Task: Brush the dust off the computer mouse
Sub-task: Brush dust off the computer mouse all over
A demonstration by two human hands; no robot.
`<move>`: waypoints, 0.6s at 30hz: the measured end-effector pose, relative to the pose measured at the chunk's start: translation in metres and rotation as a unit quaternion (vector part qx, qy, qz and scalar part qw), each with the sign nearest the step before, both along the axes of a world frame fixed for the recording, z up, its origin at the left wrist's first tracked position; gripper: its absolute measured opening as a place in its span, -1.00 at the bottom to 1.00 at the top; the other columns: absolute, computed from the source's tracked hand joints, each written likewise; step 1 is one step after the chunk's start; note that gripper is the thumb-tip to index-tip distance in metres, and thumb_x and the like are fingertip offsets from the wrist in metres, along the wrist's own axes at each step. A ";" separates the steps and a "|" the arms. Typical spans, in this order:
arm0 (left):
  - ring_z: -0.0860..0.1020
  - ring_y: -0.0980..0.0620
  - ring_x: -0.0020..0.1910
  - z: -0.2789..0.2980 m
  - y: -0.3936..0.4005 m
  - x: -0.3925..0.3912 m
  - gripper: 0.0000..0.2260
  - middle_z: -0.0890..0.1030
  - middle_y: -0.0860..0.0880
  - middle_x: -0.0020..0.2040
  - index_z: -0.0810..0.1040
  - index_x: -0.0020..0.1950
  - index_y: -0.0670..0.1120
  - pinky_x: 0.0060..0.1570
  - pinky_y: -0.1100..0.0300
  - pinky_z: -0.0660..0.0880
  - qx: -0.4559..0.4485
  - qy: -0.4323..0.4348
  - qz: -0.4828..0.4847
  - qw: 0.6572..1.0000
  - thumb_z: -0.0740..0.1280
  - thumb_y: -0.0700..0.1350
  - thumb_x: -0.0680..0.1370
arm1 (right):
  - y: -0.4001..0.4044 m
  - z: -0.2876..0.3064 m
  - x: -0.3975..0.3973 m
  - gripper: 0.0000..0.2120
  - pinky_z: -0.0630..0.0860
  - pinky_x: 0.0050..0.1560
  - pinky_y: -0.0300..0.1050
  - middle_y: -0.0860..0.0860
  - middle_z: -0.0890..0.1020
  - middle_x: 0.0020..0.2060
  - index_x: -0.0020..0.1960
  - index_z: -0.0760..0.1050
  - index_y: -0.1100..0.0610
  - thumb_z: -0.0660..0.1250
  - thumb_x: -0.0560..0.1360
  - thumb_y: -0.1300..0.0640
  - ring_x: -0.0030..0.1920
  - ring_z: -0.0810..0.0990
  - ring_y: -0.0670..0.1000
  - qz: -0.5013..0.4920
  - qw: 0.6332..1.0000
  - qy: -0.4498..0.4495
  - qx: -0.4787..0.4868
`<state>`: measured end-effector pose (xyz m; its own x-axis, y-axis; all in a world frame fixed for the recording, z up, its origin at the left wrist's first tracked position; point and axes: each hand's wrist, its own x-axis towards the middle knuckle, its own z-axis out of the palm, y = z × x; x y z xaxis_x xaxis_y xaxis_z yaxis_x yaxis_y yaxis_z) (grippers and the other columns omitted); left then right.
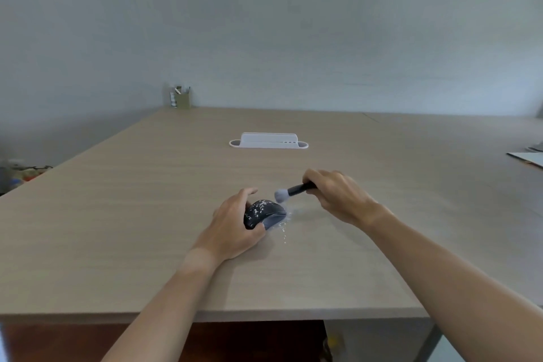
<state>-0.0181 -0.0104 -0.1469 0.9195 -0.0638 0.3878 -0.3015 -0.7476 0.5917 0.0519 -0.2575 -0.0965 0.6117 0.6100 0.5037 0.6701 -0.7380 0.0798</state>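
Observation:
A black computer mouse (266, 212) speckled with white dust lies on the wooden table (147, 214), tilted up on its left side. My left hand (235, 223) grips it from the left, fingers over its far end and thumb at its near end. My right hand (335, 191) holds a small brush (291, 191) with a black handle and pale bristles. The bristles hover just above the mouse's far right edge. White dust flecks (284, 228) lie scattered on the table to the right of the mouse.
A white holder tray (269, 141) sits farther back at the table's centre. A pen cup (180, 97) stands at the far left corner by the wall. Papers (529, 157) lie at the right edge. The table's front edge runs close below my forearms.

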 end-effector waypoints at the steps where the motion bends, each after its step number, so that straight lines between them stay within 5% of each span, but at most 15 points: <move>1: 0.48 0.02 0.05 0.000 0.000 0.001 -0.31 0.50 0.11 0.01 0.32 0.41 0.03 0.23 -0.04 0.40 0.002 -0.001 0.001 1.000 0.23 0.15 0.28 | 0.000 -0.002 -0.001 -0.96 0.28 -0.25 -0.08 0.09 0.61 -0.19 0.02 0.48 0.18 0.30 0.58 0.26 -0.29 0.51 0.25 0.010 1.000 -0.003 -0.018; 4: 0.48 -0.02 0.13 0.000 0.000 0.001 -0.30 0.54 0.07 0.09 0.32 0.41 0.04 0.27 -0.03 0.35 0.010 0.001 0.009 1.000 0.18 0.17 0.26 | -0.005 -0.003 0.000 -0.90 0.33 -0.24 -0.08 0.07 0.62 -0.20 -0.03 0.50 0.17 0.30 0.55 0.34 -0.34 0.47 0.22 0.014 0.998 -0.003 -0.055; 8: 0.42 -0.04 0.24 0.001 0.000 0.004 -0.40 0.53 0.08 0.22 0.39 0.35 0.07 0.26 0.02 0.27 0.040 0.015 0.027 0.999 0.17 0.08 0.29 | -0.008 0.009 -0.003 -0.94 0.39 -0.26 0.00 0.09 0.62 -0.14 0.05 0.49 0.17 0.30 0.58 0.22 -0.19 0.55 0.24 -0.018 0.999 0.031 0.024; 14: 0.42 0.00 0.19 0.008 -0.012 0.010 -0.55 0.54 0.14 0.09 0.47 0.16 0.15 0.15 0.01 0.29 0.035 0.062 0.054 0.996 0.19 0.03 0.27 | 0.002 0.008 -0.016 -0.85 0.29 -0.17 -0.11 0.06 0.61 -0.04 0.11 0.55 0.14 0.28 0.61 0.11 -0.09 0.55 0.15 0.018 0.998 0.061 -0.023; 18: 0.32 -0.01 0.25 -0.001 -0.020 0.003 -0.58 0.44 0.08 0.16 0.42 0.20 0.13 0.21 0.08 0.18 0.044 0.042 0.078 0.995 0.20 0.01 0.33 | 0.002 0.005 -0.018 -0.91 0.40 -0.17 -0.09 0.01 0.59 -0.12 0.03 0.57 0.14 0.31 0.56 0.18 -0.16 0.52 0.07 0.016 0.995 0.086 0.053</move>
